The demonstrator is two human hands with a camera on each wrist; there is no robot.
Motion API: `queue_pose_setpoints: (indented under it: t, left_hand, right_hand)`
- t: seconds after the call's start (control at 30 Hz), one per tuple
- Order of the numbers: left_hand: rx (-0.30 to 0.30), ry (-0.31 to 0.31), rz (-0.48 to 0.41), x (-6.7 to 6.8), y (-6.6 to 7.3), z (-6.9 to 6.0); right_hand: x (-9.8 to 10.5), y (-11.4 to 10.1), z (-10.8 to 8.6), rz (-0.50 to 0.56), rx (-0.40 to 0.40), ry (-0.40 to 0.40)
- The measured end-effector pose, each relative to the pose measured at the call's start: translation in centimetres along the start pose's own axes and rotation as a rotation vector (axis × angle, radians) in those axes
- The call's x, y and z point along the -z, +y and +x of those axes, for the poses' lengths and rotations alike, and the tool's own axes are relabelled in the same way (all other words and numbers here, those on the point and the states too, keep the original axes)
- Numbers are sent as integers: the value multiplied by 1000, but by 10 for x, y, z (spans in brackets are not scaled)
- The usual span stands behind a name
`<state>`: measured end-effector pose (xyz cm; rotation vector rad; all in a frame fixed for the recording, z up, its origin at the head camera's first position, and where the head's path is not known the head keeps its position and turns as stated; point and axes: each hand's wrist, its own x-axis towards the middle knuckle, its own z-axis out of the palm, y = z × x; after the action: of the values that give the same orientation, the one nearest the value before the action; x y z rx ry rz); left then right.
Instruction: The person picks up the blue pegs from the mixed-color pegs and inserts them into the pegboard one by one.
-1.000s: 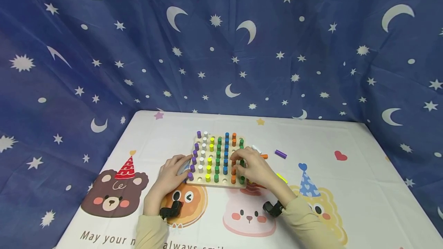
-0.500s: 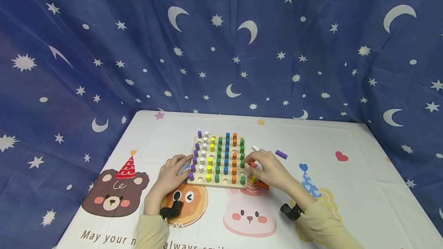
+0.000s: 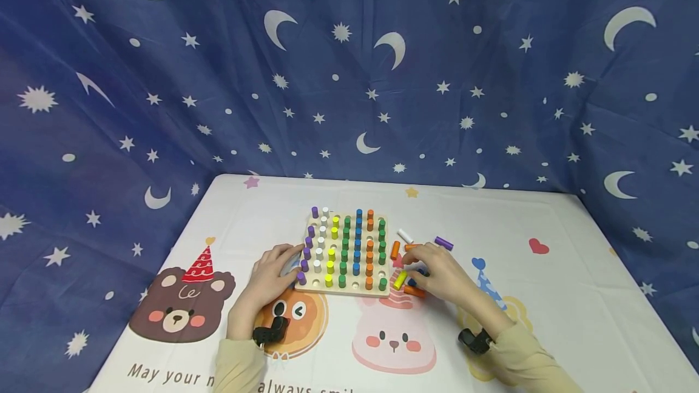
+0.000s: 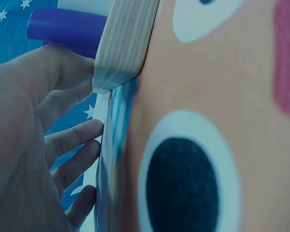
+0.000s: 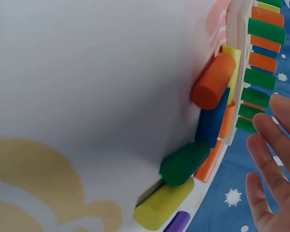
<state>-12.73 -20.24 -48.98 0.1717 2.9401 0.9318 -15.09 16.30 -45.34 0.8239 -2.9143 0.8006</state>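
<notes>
A wooden pegboard [image 3: 343, 291] stands on the table with coloured pegs upright in rows: purple, white, yellow, green, blue and orange. My left hand [image 3: 267, 278] rests against its left edge; in the left wrist view its thumb touches the board's corner beside a purple peg [image 4: 67, 30], other fingers loosely extended. Over loose pegs right of the board hovers my right hand [image 3: 445, 275], fingers loosely bent, nothing visible between them. Below it lie a yellow peg [image 3: 400, 279] and an orange peg [image 3: 414, 292]. The right wrist view also shows a green peg [image 5: 184, 163] and a blue peg [image 5: 213, 120].
Farther back lie a white peg [image 3: 405, 236], a purple peg [image 3: 444, 243] and another orange peg [image 3: 395, 250]. The tablecloth [image 3: 491, 217] has cartoon animals printed on it. A blue curtain [image 3: 349, 108] with moons and stars hangs behind.
My right hand has moved right, from above the orange and green rows of the board to the loose pegs beside it. The left hand has stayed at the board's edge.
</notes>
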Motion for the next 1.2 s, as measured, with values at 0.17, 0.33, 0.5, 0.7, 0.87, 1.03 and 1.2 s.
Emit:
queue_pose_setpoints:
  t: [0.17,0.33,0.5,0.7,0.87,1.03,1.2]
  left_hand:
    - [-1,0,2,0,0,1]
    - [-1,2,3,0,0,1]
    - [0,3,0,0,-1,1]
    - [7,0,1,-1,-2,2]
    - [9,-2,-3,-2,-2,2]
    - [6,-1,2,-2,-3,2]
    - [4,3,0,-3,-4,2]
  right_hand:
    - [-1,3,-2,-15,-20,-23]
    - [-4,7,-3,-55,-11,-50]
    - [-6,12,-4,-80,-4,-64]
    - [-8,14,-6,-94,-1,-82]
    - [-9,15,-8,-109,-3,-90]
    - [-12,17,-8,-125,4,-93]
    - [-14,20,-8,-145,36,-90]
